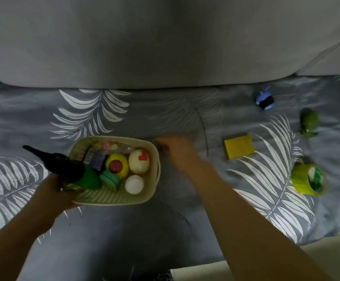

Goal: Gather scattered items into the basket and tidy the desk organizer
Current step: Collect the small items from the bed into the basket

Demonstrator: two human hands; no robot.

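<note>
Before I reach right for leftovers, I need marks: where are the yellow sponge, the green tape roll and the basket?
yellow sponge [239, 146]: head view, middle of its top face.
green tape roll [307, 178]: head view, outer side.
basket [157, 159]: head view, right rim.

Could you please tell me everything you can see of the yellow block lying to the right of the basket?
The yellow block is a flat, rectangular slab with squared edges, plain bright yellow on top and darker along its near side. It looks like a sponge or a pad of notes; which, I cannot tell. It lies flat and slightly skewed on the leaf-patterned sheet, apart from the basket. Nothing touches it, and the right hand is between it and the basket.
</note>
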